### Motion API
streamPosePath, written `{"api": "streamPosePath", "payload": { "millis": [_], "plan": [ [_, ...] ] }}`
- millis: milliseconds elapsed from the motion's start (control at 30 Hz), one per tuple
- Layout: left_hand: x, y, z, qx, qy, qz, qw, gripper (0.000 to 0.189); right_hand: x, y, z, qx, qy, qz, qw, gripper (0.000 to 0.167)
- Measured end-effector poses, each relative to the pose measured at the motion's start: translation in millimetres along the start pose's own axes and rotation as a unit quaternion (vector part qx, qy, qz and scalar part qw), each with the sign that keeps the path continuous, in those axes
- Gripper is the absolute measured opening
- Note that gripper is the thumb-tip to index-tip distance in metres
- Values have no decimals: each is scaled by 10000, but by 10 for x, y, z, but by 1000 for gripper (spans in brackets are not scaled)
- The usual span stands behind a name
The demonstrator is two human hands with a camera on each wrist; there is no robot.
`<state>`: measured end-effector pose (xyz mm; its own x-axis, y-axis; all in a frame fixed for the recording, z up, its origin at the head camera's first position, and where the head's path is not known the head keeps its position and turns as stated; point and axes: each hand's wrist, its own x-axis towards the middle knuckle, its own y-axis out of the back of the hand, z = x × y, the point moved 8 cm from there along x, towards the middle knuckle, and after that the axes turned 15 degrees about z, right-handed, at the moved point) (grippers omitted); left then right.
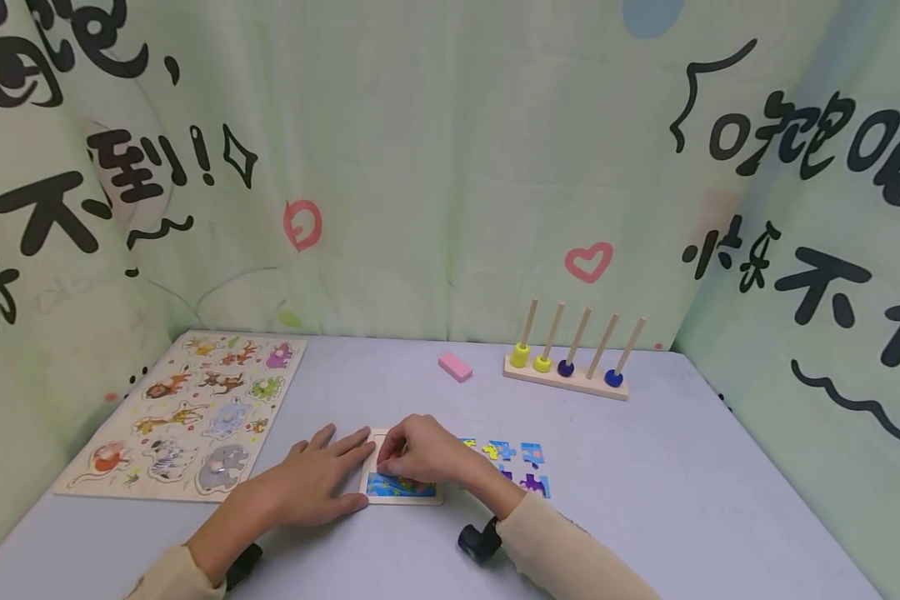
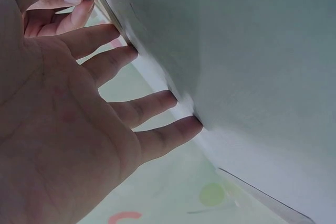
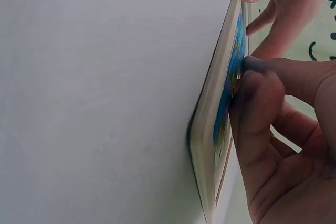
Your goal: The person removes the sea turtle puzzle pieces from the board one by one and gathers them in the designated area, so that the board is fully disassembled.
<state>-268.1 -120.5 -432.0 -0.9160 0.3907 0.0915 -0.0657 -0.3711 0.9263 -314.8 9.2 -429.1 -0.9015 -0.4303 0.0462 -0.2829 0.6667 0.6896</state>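
A small wooden jigsaw tray (image 1: 402,500) lies on the table, with blue picture pieces (image 1: 390,486) filling its near part. My left hand (image 1: 318,475) is spread out at the tray's left side; its thumb and forefinger touch the edge, and the other fingertips (image 2: 191,124) rest on the table. Over the tray, my right hand (image 1: 423,450) has thumb and forefinger brought together at the picture surface, pinching a puzzle piece mostly hidden by the fingertips (image 3: 257,65). Loose jigsaw pieces (image 1: 532,452) lie to the right, partly covered by the right forearm.
A large wooden animal puzzle board (image 1: 187,417) lies at the left. Farther back are a pink block (image 1: 455,367) and a peg stand (image 1: 566,379) carrying yellow and dark blue beads. A printed curtain (image 1: 450,167) closes off the back and sides of the table.
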Motion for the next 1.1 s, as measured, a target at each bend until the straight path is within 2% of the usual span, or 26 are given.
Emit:
{"api": "streamPosePath", "payload": {
  "millis": [233,800,1100],
  "plan": [
    [4,0,1,24,-21,19,10000,76,-17,-16,1,231,-219,-77,9995,6],
    [-1,10,11,52,1,7,10000,76,10,-46,87,793,-292,-287,9960,5],
    [-8,12,17,43,29,-18,10000,76,-16,-31,76,685,-280,-249,9969,7]
  ]
}}
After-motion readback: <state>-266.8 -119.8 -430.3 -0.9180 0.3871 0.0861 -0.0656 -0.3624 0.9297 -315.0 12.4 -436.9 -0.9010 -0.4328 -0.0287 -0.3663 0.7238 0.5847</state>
